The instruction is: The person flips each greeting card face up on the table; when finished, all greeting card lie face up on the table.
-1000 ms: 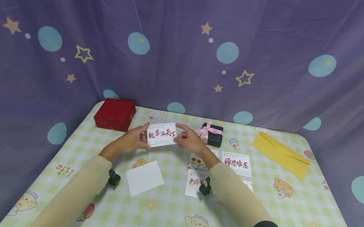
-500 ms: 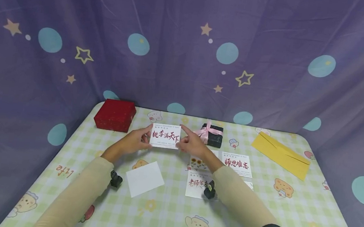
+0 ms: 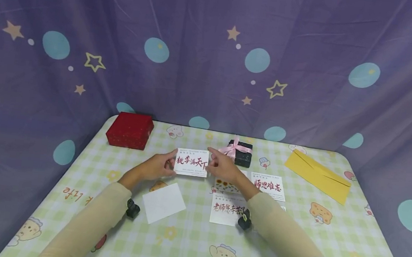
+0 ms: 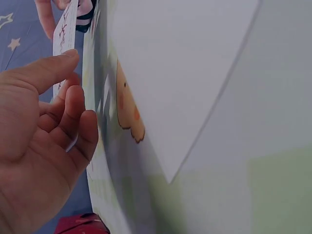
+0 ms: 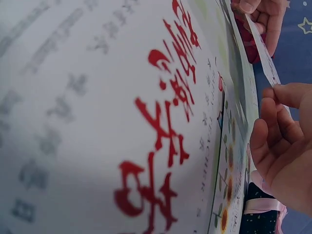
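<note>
A white card (image 3: pixel 191 163) with red handwritten-style characters is held between both hands above the table. My left hand (image 3: pixel 158 165) pinches its left edge between thumb and fingers, as the left wrist view also shows of the left hand (image 4: pixel 53 112). On the opposite edge, my right hand (image 3: pixel 223 166) pinches the card, thumb and curled fingers visible in the right wrist view. Below the left hand lies a blank white card (image 3: pixel 163 203). Under and beside the right arm are several printed cards, among them a red-lettered card (image 3: pixel 267 186) and a sunflower card (image 3: pixel 224 185), partly hidden.
A red box (image 3: pixel 130 130) stands at the back left of the checked tablecloth (image 3: pixel 163 249). Behind the right hand is a black gift box (image 3: pixel 244 154) with a pink ribbon. A yellow envelope (image 3: pixel 318 176) lies at the right. A purple curtain (image 3: pixel 194 94) hangs behind the table.
Both hands have moved the held card right and slightly toward the front of the table. Its tilt has levelled out. The other cards, boxes and envelope stay where they were.
</note>
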Demonstrator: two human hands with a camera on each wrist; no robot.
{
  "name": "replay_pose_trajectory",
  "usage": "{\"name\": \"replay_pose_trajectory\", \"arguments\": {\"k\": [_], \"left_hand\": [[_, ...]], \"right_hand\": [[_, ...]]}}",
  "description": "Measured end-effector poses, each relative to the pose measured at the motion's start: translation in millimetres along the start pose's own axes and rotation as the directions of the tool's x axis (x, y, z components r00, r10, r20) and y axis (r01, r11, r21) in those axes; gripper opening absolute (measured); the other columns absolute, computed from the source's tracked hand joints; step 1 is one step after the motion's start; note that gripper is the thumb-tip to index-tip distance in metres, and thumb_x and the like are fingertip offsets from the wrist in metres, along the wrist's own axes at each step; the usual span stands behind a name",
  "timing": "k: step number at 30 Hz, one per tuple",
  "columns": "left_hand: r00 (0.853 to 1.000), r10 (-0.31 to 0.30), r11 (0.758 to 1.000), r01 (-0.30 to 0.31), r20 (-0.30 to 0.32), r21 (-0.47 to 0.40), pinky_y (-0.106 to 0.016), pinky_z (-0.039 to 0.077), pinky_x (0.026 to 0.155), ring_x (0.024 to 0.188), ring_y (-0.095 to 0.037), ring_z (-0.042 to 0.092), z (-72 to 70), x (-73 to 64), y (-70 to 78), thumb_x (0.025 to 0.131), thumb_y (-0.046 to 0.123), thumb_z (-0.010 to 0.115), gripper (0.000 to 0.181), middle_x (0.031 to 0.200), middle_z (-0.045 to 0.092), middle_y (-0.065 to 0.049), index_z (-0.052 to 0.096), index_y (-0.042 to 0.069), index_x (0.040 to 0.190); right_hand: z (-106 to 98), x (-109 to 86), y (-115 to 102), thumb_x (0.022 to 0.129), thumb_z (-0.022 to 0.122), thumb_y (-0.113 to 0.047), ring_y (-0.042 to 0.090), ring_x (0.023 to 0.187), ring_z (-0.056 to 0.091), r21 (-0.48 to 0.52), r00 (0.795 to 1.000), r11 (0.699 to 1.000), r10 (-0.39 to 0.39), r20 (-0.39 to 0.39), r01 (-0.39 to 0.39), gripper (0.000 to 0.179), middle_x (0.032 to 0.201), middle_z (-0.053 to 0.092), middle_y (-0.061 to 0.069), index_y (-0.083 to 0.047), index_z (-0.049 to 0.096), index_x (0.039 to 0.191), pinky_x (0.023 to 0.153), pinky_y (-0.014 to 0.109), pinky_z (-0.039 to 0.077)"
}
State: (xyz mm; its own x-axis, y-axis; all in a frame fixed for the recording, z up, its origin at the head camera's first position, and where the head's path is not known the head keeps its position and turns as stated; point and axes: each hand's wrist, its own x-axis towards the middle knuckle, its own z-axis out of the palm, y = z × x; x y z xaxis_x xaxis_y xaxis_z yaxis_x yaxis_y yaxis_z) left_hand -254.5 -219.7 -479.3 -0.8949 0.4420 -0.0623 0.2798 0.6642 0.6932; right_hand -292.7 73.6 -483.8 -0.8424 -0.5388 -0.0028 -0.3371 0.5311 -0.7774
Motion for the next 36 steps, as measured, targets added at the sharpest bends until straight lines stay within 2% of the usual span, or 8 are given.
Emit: {"name": "replay_pose_trajectory", "arguments": {"k": [6, 12, 17, 21, 24, 28, 36], "left_hand": [[0.999, 0.013, 1.0, -0.013, 0.031, 0.001, -0.021, 0.048, 0.068, 0.076, -0.009, 0.055, 4.4, -2.3, 4.0, 0.089, 0.012, 0.078, 0.091, 0.1, 0.064, -0.006, 0.021, -0.01, 0.157], [0.998, -0.02, 1.0, 0.02, 0.064, -0.003, -0.022, 0.046, 0.062, 0.074, -0.01, 0.053, 10.1, -3.8, 5.7, 0.089, 0.013, 0.077, 0.093, 0.096, 0.063, -0.002, 0.019, -0.008, 0.158], [0.995, -0.051, 0.998, 0.047, 0.088, 0.04, -0.022, 0.045, 0.06, 0.07, -0.009, 0.053, 13.4, -4.7, 7.2, 0.09, 0.015, 0.077, 0.092, 0.095, 0.063, 0.002, 0.02, -0.008, 0.158], [0.99, -0.09, 0.993, 0.082, 0.104, 0.082, -0.022, 0.045, 0.061, 0.068, -0.008, 0.053, 15.2, -4.9, 10.7, 0.09, 0.018, 0.077, 0.092, 0.093, 0.062, 0.006, 0.021, -0.006, 0.159], [0.989, -0.099, 0.99, 0.086, 0.113, 0.112, -0.023, 0.046, 0.063, 0.064, -0.008, 0.051, 16.1, -4.7, 13.2, 0.09, 0.019, 0.077, 0.091, 0.092, 0.062, 0.007, 0.022, -0.007, 0.158], [0.987, -0.111, 0.986, 0.095, 0.112, 0.14, -0.023, 0.046, 0.068, 0.061, -0.008, 0.05, 16.6, -4.7, 16.0, 0.09, 0.02, 0.077, 0.09, 0.091, 0.062, 0.007, 0.024, -0.007, 0.158], [0.985, -0.131, 0.976, 0.109, 0.111, 0.191, -0.028, 0.047, 0.084, 0.072, -0.006, 0.055, 18.4, -1.6, 15.7, 0.09, 0.023, 0.077, 0.09, 0.091, 0.063, 0.009, 0.026, -0.006, 0.158]], "right_hand": [[-2.1, -4.3, 2.1, 0.091, 0.074, -0.013, 0.009, 0.072, 0.061, -0.043, 1.0, 0.999, -0.003, 0.021, 0.004, 0.077, 0.089, 0.072, -0.001, -0.004, 0.035, 0.157, 0.072, 0.026, 0.052], [-0.2, -5.9, 6.7, 0.091, 0.074, -0.011, 0.007, 0.067, 0.059, -0.067, 0.998, 0.997, -0.035, 0.051, 0.039, 0.076, 0.083, 0.071, -0.002, 0.001, 0.036, 0.155, 0.065, 0.024, 0.05], [1.1, -8.0, 6.1, 0.09, 0.074, -0.011, 0.007, 0.068, 0.06, -0.101, 0.995, 0.994, -0.033, 0.091, 0.043, 0.071, 0.08, 0.069, -0.003, 0.001, 0.042, 0.152, 0.067, 0.023, 0.05], [1.5, -9.3, 6.0, 0.09, 0.074, -0.011, 0.007, 0.07, 0.06, -0.139, 0.994, 0.99, -0.018, 0.109, 0.033, 0.072, 0.081, 0.068, -0.003, 0.0, 0.042, 0.152, 0.07, 0.024, 0.05], [1.6, -9.6, 6.2, 0.09, 0.075, -0.012, 0.006, 0.072, 0.061, -0.159, 0.993, 0.987, 0.0, 0.116, 0.019, 0.072, 0.083, 0.069, -0.004, -0.002, 0.041, 0.153, 0.072, 0.025, 0.05], [1.2, -10.0, 5.8, 0.09, 0.075, -0.014, 0.006, 0.073, 0.061, -0.169, 0.992, 0.986, 0.032, 0.123, -0.01, 0.073, 0.085, 0.069, -0.005, -0.005, 0.041, 0.154, 0.073, 0.025, 0.05], [0.8, -9.4, 6.9, 0.09, 0.076, -0.015, 0.008, 0.071, 0.06, -0.165, 0.99, 0.986, 0.057, 0.13, -0.036, 0.071, 0.083, 0.068, -0.004, -0.007, 0.043, 0.153, 0.068, 0.025, 0.049]]}}
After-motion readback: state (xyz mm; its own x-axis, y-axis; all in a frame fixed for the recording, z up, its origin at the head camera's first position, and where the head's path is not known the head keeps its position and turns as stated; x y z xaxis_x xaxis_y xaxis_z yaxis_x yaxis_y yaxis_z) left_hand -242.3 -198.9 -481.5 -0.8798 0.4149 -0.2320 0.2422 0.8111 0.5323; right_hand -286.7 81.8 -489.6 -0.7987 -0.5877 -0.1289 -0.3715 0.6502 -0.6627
